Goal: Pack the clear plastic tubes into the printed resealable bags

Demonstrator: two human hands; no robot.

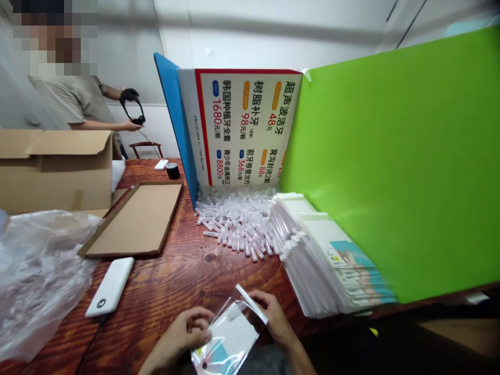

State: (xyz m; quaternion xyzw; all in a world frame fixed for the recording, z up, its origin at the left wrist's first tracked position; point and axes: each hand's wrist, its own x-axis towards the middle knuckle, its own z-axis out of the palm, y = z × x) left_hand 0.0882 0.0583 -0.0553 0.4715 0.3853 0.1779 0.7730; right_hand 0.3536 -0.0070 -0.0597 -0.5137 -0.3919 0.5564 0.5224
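Between my two hands, at the bottom middle, is a clear plastic packet [234, 333] with a white and teal card inside and a white strip along its top edge. My left hand [187, 333] pinches the packet's left side. At its upper right corner, my right hand [275, 315] grips the packet near the strip. Beyond my hands lies a pile of small clear tubes [242, 224] against the upright boards. A thick stack of similar packets [320, 260] stands to the right of the pile, beside the green board.
A large green board [390, 156], a printed board [242, 125] and a blue panel [175, 125] stand upright on the wooden table [187, 276]. To the left are a power bank [111, 286], cardboard tray [136, 219], box [54, 172] and plastic bag [42, 276]. A person [82, 99] stands behind.
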